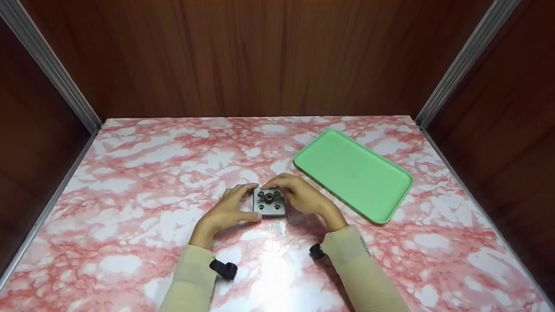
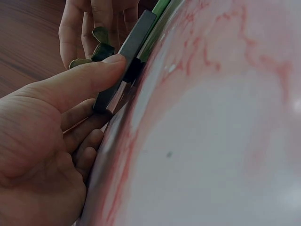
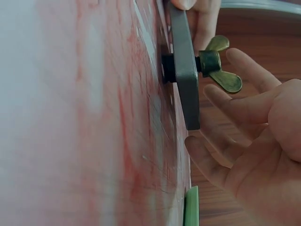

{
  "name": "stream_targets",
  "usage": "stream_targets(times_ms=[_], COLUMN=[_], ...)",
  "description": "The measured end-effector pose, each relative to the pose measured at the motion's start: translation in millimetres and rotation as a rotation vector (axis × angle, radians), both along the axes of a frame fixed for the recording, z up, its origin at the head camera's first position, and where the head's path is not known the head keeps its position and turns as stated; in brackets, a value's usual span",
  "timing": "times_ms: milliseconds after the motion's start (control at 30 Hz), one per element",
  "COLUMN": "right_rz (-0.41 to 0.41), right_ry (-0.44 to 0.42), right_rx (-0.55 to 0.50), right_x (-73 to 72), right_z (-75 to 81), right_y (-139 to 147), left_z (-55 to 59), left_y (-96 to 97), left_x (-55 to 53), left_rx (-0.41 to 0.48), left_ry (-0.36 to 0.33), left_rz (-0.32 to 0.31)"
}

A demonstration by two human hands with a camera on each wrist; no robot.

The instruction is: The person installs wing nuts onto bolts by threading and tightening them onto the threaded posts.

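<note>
A grey metal plate [image 1: 269, 212] with small holes lies flat near the middle of the table, a brass wing nut [image 1: 269, 198] on its upper face. In the right wrist view a dark bolt [image 3: 168, 68] passes through the plate, its head on the underside. My left hand [image 1: 226, 212] grips the plate's left side, thumb on the near edge and fingers at the far edge. My right hand [image 1: 303, 197] curves loosely around the right side, fingertips close to the wing nut and plate edge, holding nothing.
A light green tray [image 1: 353, 175] lies at an angle to the right, beyond my right hand. The pink-and-white marbled table [image 1: 143, 182] is bounded by dark wood panels [image 1: 260, 60] at the back and both sides.
</note>
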State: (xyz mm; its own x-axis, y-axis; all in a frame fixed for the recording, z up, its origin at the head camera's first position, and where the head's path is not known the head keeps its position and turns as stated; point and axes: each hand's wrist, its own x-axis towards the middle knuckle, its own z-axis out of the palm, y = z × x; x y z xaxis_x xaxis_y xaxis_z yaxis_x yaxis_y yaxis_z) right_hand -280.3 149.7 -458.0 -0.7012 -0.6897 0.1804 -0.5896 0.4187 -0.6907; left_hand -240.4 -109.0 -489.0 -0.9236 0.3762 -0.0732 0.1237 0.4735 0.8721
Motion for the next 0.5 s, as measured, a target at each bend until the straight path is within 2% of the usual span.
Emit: stream_targets(times_ms=[500], right_rz=[0.04], right_ry=[0.028], right_rx=[0.005], right_x=[-0.5], right_z=[0.7], right_y=[-0.1], left_z=[1.9], left_y=[0.4], left_x=[0.4], left_rx=[-0.02], left_ry=[0.001], left_rz=[0.0])
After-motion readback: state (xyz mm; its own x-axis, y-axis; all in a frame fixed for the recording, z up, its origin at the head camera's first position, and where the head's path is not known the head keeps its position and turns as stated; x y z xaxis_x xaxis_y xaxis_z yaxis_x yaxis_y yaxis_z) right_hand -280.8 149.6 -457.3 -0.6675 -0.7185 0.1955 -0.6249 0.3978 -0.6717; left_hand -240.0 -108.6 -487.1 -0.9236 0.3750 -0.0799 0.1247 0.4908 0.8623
